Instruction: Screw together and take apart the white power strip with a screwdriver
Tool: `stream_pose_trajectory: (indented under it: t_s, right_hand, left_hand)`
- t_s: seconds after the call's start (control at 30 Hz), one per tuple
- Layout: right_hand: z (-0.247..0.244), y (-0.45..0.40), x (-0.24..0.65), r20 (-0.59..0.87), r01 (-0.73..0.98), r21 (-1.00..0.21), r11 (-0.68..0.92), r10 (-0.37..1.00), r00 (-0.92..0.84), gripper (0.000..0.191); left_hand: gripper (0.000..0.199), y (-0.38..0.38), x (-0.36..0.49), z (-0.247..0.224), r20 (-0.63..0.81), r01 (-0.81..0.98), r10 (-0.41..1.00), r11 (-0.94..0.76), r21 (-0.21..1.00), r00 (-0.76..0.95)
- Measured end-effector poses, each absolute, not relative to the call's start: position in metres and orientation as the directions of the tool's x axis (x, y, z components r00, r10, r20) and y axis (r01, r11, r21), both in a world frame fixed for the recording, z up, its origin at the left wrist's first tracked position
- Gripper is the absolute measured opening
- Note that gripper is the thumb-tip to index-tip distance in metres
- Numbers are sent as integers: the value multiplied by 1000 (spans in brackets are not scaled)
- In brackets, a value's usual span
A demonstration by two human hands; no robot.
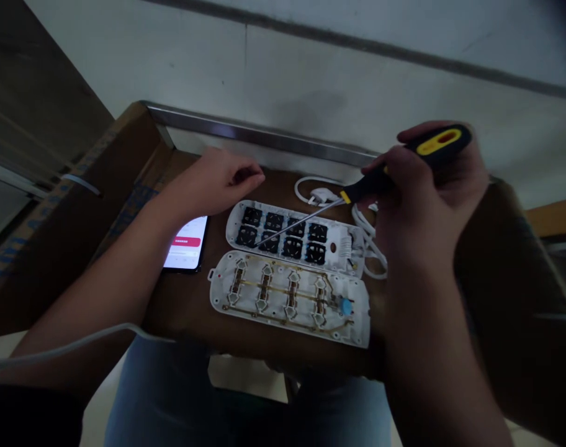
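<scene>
My right hand [427,180] is wrapped round a screwdriver [373,185] with a black and yellow handle. Its long metal shaft slants down to the left, and the tip is over the lower-left sockets of an opened power strip half [336,242], a white shell with black socket inserts. Whether the tip touches is unclear. In front lies the other white half [283,320], fitted with brass contact strips and a blue round part [345,306]. My left hand [224,180] hovers beyond the socket half's left end, fingers curled towards the thumb; anything inside them is hidden.
A lit smartphone [186,248] lies partly under my left forearm. A white cord and plug [324,196] sit behind the strip, with more cable coiled at right. Cardboard sides [110,167] rise around the brown surface. Another white cable [78,351] crosses my left forearm.
</scene>
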State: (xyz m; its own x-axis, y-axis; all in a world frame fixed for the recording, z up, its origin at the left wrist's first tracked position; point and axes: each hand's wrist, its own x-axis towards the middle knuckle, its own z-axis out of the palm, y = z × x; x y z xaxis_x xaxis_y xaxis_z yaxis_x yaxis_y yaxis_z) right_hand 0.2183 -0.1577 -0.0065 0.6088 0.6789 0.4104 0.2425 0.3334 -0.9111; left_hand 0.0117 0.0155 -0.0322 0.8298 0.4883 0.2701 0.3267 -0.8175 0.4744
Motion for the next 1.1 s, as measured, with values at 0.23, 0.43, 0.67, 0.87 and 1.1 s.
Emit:
stream_pose_trajectory:
  t_s: [0.23,0.43,0.67,0.87,1.1]
  right_hand:
    - [-10,-156,217,347,118,-932,342,752,561,52]
    - [-13,-155,212,335,52,-935,351,824,457,49]
    - [-9,-153,211,247,-39,-954,297,855,455,56]
    - [-11,-152,222,201,-47,-966,254,853,482,54]
    - [-15,-149,221,191,-13,-973,230,836,515,55]
  left_hand:
    - [36,14,13,-36,248,319,482,-809,494,840]
    - [39,11,14,-32,238,336,492,-807,486,838]
    - [38,6,16,-28,183,352,476,-815,460,860]
    - [36,5,15,-29,187,333,471,-805,491,862]
    - [39,6,12,-27,152,359,483,-794,490,862]
